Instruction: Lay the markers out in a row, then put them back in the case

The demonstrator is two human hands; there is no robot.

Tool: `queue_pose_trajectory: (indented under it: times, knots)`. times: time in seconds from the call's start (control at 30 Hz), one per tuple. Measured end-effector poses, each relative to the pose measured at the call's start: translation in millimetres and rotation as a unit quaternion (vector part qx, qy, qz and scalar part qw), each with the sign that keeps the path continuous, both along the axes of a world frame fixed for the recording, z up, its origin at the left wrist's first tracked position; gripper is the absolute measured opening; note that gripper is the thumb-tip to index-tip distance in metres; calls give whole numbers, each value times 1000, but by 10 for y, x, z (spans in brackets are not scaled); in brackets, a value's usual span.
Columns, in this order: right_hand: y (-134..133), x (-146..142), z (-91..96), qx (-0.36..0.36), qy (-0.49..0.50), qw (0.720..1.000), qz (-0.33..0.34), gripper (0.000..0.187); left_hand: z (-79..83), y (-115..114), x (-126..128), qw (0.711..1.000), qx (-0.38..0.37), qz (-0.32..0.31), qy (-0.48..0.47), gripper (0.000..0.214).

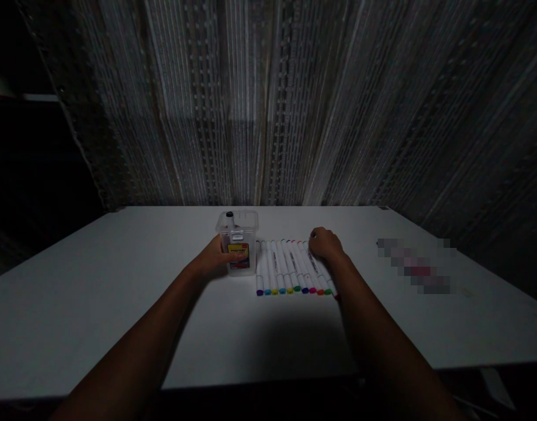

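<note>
Gripping clear plastic marker box on white table, left hand wraps its side; right hand rests curled atop row of white colour-capped markers.

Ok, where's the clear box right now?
Head view: the clear box stands mid-table, held by the left hand, just left of the row of markers.
</note>
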State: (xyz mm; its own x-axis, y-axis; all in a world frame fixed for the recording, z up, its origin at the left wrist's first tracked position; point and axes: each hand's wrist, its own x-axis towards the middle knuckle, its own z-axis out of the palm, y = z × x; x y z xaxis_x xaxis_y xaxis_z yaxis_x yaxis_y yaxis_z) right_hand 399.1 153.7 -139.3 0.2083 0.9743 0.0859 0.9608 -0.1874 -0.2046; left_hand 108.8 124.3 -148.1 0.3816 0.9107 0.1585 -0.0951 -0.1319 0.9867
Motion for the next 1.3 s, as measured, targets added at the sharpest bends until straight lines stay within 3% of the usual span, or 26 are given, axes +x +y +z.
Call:
queue_pose_trajectory:
  times: [0.27,0.57,1.3]
  knots:
    - [-73,-50,96,-68,-19,997,16,32,-27,31,-14,1000,16,-10,11,42]
    - [-12,-48,1,-32,-15,999,13,29,-12,8,-2,1000,11,4,13,44]
    - [-29,-43,4,-20,1,1000,16,29,-17,16,-4,1000,12,-14,5,41]
